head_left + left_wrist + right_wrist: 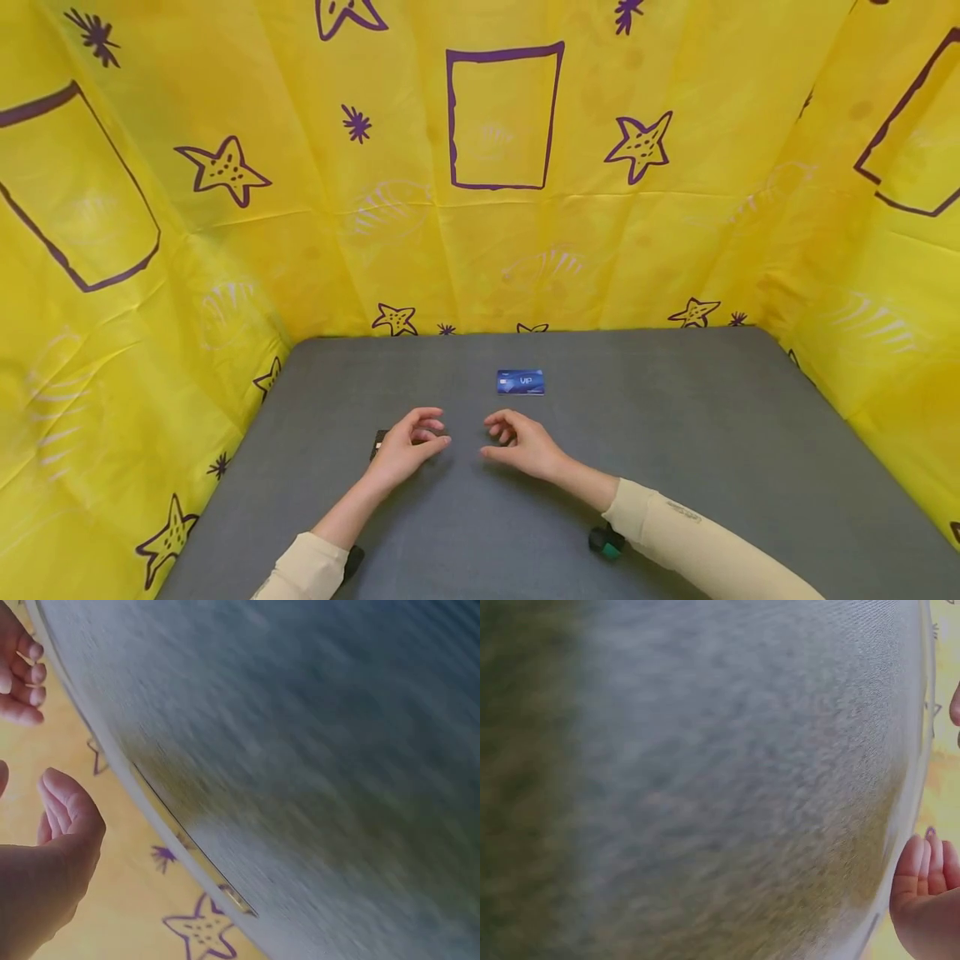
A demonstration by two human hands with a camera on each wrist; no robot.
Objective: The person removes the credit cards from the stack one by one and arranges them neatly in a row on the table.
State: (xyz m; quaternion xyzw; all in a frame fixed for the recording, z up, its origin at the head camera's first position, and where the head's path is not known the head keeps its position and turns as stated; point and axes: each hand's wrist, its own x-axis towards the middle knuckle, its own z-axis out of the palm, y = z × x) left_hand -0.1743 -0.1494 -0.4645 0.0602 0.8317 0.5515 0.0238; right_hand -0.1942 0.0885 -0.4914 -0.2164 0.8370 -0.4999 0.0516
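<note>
Both hands hover over the middle of the grey table with a gap between them. My left hand has its fingers loosely bent and nothing in its grasp. A dark card peeks out past its outer side, mostly hidden by the hand. In the left wrist view that card shows nearly edge-on, close to the table surface. My right hand is also loosely curved and holds nothing, fingers pointing toward the left hand. Beyond it lies a blue card printed "VIP", flat on the table.
The grey table has rounded far corners. Yellow fabric with purple star drawings hangs round its back and sides. A dark wrist device sits under the right sleeve, and another dark one under the left sleeve.
</note>
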